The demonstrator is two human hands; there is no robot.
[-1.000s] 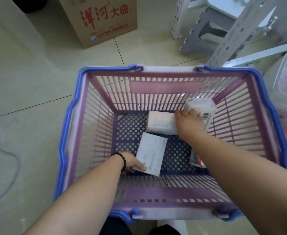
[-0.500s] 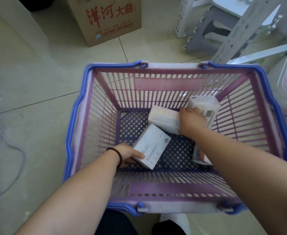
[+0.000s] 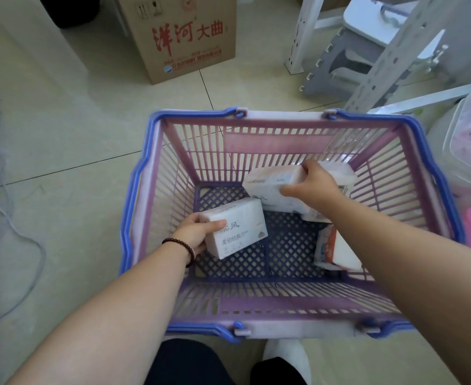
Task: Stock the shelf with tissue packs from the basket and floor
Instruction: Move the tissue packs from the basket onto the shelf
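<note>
A purple basket with blue handles point(image 3: 156, 207) stands on the floor in front of me. Inside it, my left hand point(image 3: 195, 234) grips a white tissue pack with grey print point(image 3: 240, 232), lifted off the basket floor. My right hand point(image 3: 315, 182) grips a second white tissue pack point(image 3: 270, 184) near the far wall, also raised. Behind that hand lies another white pack with a barcode point(image 3: 342, 176). A pack with orange and blue print point(image 3: 334, 248) leans at the right of the basket floor, partly hidden by my right forearm.
A brown cardboard box with red characters point(image 3: 184, 37) stands on the tiled floor beyond the basket. White perforated shelf uprights point(image 3: 306, 31) and a grey folding stool point(image 3: 348, 56) are at the back right. A clear plastic tub point(image 3: 468, 145) sits right; a white cable point(image 3: 25, 245) lies left.
Both hands have closed round their packs and lifted them: the left pack rose and turned face-up, the right pack came up off the basket floor towards the far wall.
</note>
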